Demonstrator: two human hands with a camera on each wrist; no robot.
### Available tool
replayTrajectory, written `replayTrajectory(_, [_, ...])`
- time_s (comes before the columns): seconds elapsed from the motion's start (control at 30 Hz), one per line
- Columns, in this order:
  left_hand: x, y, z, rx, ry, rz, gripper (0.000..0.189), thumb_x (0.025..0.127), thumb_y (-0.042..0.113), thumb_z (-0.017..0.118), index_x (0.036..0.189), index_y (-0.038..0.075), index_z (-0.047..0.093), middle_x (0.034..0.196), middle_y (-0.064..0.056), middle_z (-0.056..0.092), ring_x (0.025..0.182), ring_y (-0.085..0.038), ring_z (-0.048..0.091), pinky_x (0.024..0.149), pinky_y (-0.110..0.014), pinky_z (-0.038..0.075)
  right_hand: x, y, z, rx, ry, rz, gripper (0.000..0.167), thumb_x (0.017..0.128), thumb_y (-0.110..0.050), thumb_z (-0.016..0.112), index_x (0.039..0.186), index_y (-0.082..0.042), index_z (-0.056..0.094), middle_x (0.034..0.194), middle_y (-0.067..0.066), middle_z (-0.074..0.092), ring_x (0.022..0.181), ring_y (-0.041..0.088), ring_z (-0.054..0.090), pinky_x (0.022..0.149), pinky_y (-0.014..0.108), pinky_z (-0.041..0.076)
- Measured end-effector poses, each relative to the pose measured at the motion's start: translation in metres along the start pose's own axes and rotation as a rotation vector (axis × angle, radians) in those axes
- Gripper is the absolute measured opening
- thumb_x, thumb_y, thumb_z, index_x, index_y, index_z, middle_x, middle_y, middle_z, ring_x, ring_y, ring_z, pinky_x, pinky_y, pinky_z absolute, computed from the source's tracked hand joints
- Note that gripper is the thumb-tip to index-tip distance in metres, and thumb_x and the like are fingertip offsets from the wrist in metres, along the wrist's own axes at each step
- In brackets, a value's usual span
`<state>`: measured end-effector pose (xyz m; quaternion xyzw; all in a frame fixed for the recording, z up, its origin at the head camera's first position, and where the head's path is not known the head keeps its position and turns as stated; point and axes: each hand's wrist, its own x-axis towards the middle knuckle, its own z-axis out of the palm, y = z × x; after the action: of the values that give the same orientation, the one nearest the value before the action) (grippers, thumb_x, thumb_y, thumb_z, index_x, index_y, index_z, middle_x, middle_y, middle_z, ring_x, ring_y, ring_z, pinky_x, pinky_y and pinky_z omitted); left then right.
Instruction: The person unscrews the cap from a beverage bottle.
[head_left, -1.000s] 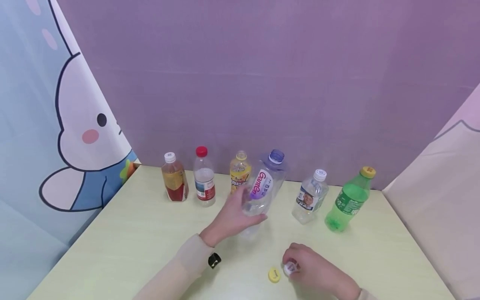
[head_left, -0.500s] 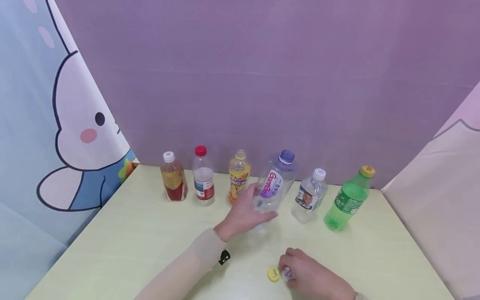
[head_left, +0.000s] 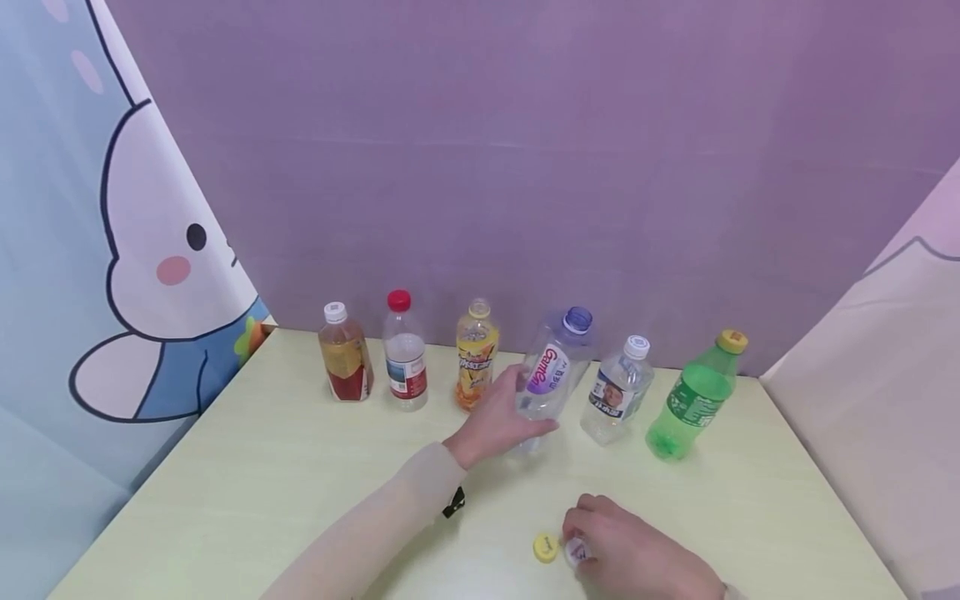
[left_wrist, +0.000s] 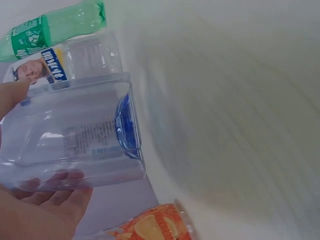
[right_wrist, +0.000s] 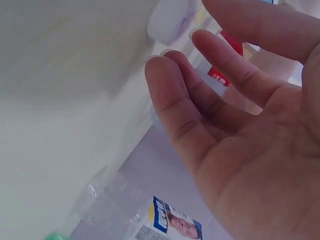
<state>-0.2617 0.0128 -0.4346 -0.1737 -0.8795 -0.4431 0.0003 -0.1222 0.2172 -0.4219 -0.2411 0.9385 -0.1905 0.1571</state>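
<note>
My left hand [head_left: 501,421] grips the lower body of a large clear plastic bottle [head_left: 555,367] with a purple-and-white label. Its blue, uncapped neck leans right. In the left wrist view, thumb and fingers spread around the bottle's sides, its base facing the camera. My right hand [head_left: 626,546] is low over the table at the front. Thumb and forefinger are bent around a white bottle cap [head_left: 577,552], which sticks out left of the fingertips. Just left of it lies a yellow bottle cap [head_left: 546,547] on the table. In the right wrist view the other fingers curve loosely.
Along the back of the pale table [head_left: 247,500] stand a white-capped tea bottle [head_left: 347,362], a red-capped bottle [head_left: 406,362] and an uncapped orange drink bottle [head_left: 475,367]. Right of the held bottle are a white-capped water bottle [head_left: 617,396] and a green soda bottle [head_left: 693,400].
My left hand has carried the large bottle to the right, away from the orange drink bottle. The white cap under my right fingers has shifted slightly toward the front edge.
</note>
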Motion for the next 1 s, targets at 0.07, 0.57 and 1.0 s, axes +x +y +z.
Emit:
replayTrajectory(0.07, [0.002, -0.001, 0.002, 0.010, 0.004, -0.006, 0.093, 0.079, 0.045, 0.086, 0.151, 0.010, 0.038, 0.139, -0.010, 0.056, 0.127, -0.029, 0.056, 0.102, -0.048, 0.049, -0.001, 0.002, -0.004, -0.007, 0.024, -0.038, 0.021, 0.086, -0.014, 0.076, 0.099, -0.028, 0.069, 0.098, -0.016, 0.055, 0.090, 0.006, 0.052, 0.082, 0.033, 0.053])
replayTrajectory(0.57, [0.014, -0.009, 0.009, -0.027, 0.048, -0.085, 0.093, 0.079, 0.041, 0.087, 0.150, 0.009, 0.036, 0.144, -0.013, 0.054, 0.130, -0.029, 0.054, 0.105, -0.048, 0.047, 0.007, 0.009, -0.033, 0.071, 0.330, -0.137, 0.013, 0.088, -0.006, 0.075, 0.098, -0.012, 0.069, 0.092, -0.010, 0.063, 0.081, 0.006, 0.058, 0.072, 0.032, 0.055])
replayTrajectory(1.0, [0.022, -0.005, 0.016, -0.005, 0.044, -0.134, 0.090, 0.079, 0.044, 0.087, 0.147, 0.010, 0.040, 0.140, -0.012, 0.057, 0.125, -0.030, 0.058, 0.100, -0.049, 0.051, 0.018, 0.012, -0.052, 0.097, 0.699, 0.048, 0.013, 0.089, -0.001, 0.073, 0.101, -0.004, 0.070, 0.087, 0.000, 0.069, 0.081, 0.014, 0.064, 0.072, 0.038, 0.058])
